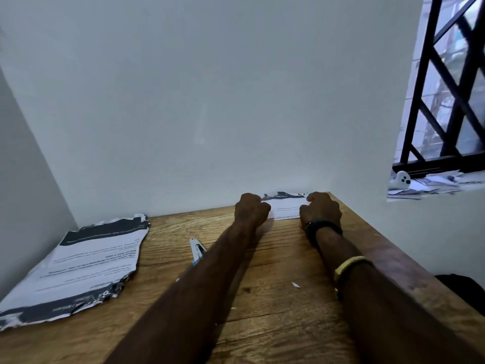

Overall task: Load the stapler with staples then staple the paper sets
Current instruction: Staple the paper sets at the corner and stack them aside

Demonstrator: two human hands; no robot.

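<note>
Both arms are stretched to the far right corner of the desk, where a set of printed sheets lies against the wall. The right hand pinches the set's right edge, thumb on top and fingers curled over the far side. The left hand is curled at the left edge with its knuckles toward me, so I cannot tell whether those fingers have hold of the paper.

The stapler lies mid-desk, partly hidden by the left forearm. A bigger stack with ragged edges sits well apart at the left.

The trouble I'd expect is the sheets fanning out. If only one hand truly grips, pulling the set off the wall would let the lower pages drag and slide, and a staple would then catch them crooked or miss some. The left forearm passes right by the stapler, so drawing back carelessly could knock it aside. I also can't see whether it holds any staples, and an empty one would only dent the paper.
</note>
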